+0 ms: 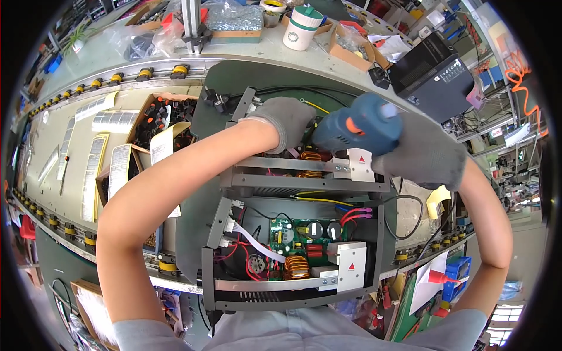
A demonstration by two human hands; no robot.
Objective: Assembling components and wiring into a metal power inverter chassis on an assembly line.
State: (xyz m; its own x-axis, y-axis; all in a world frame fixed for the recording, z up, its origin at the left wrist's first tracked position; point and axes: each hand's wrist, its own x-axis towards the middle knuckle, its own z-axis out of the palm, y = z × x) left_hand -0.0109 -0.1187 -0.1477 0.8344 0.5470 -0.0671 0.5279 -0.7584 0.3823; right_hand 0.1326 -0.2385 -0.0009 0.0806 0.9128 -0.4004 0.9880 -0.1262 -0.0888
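Closely set: near chassis (257, 303) sits just before far chassis (304, 182). Above the latter's right half, right hand (424, 151) grips blue power driver (351, 126); left hand (288, 121) over its left half, fingertips hidden, grasp can't be told. Bare green board (234, 74) beyond its back edge.

Bright, bowed edges, rim perhaps soft

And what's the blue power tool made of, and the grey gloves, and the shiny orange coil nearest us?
Blue power tool: probably hard plastic; it looks smooth and moulded. Grey gloves: likely knitted fabric, matte and wrinkly. Nearest coil: perhaps copper wire; its wound strands shine orange-gold.
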